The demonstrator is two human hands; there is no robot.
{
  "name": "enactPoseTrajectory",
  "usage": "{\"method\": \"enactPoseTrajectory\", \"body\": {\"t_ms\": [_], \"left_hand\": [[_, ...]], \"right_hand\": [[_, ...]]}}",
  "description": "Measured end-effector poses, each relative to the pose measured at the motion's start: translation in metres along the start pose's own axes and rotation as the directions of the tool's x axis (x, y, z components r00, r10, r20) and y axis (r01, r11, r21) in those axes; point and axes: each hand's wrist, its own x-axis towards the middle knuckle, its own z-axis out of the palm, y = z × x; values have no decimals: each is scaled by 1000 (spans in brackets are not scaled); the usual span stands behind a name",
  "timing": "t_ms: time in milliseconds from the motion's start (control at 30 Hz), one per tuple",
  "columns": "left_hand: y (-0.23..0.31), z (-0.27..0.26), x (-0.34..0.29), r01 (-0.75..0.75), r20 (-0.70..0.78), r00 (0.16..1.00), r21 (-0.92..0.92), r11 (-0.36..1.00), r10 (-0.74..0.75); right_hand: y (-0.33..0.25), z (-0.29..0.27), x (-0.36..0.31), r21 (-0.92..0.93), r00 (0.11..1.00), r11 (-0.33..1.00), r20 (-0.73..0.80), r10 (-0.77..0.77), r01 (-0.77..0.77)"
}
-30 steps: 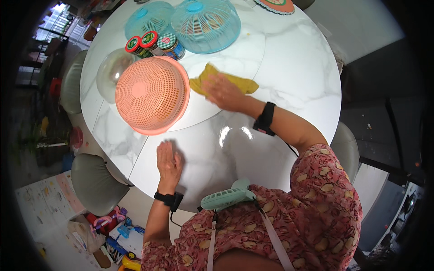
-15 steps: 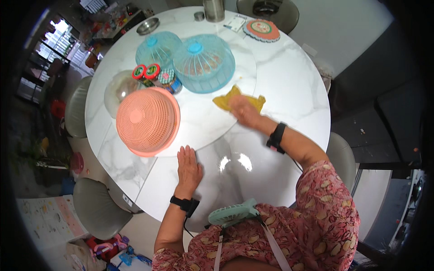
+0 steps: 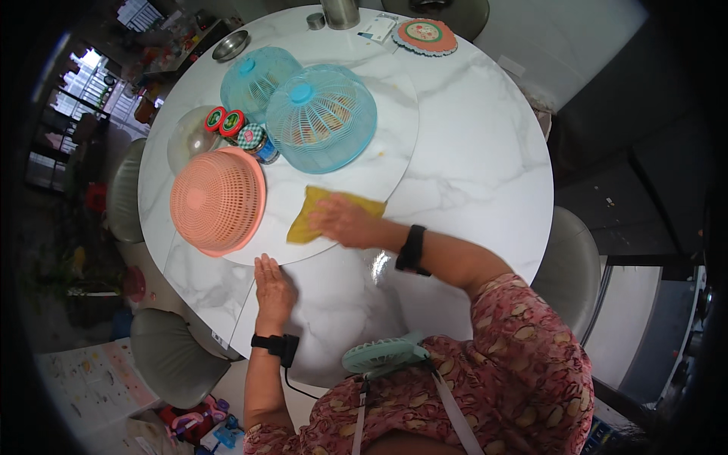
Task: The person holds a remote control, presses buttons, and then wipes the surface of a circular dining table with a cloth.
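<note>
My right hand [image 3: 345, 220] presses a yellow cleaning cloth [image 3: 302, 222] onto the white round turntable [image 3: 398, 144] near its front edge, fingers over the cloth. Flat on the tabletop, beside the turntable's near rim, rests my left hand [image 3: 274, 290], its fingers stretched out and holding nothing. Just beyond it is an upturned pink plastic basket [image 3: 216, 201]. Behind the cloth stands a blue mesh food cover [image 3: 322, 125] with food visible underneath. A second blue cover [image 3: 254, 80] sits farther back.
Red-lidded jars [image 3: 231, 123] and a checked-lid jar [image 3: 258, 142] stand between the covers and basket, near a clear dome [image 3: 186, 136]. At the far edge are a metal dish [image 3: 230, 46], a steel container [image 3: 341, 14] and a peach mat [image 3: 425, 36]. Chairs [image 3: 178, 356] surround the marble-patterned table [image 3: 485, 159].
My right hand has swept the cloth left and nearer, from the turntable's right side to its front. The cloth now lies more spread out. My left hand remains flat on the table.
</note>
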Motion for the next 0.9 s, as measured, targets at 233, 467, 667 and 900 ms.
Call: {"method": "enactPoseTrajectory", "body": {"t_ms": [233,467,667,900], "left_hand": [[-44,10,5,98,84,992,-69,993,-92],[-86,21,16,147,150,979,-44,988,-139],[-40,24,13,65,-82,994,-63,996,-70],[34,13,14,5,-27,1000,-251,968,-12]], "right_hand": [[134,-67,-62,-372,964,917,159,212,-140],[156,-73,-55,-235,802,793,81,592,-562],[49,-28,-45,280,975,953,217,53,-114],[-32,18,-8,240,996,969,82,41,-60]]}}
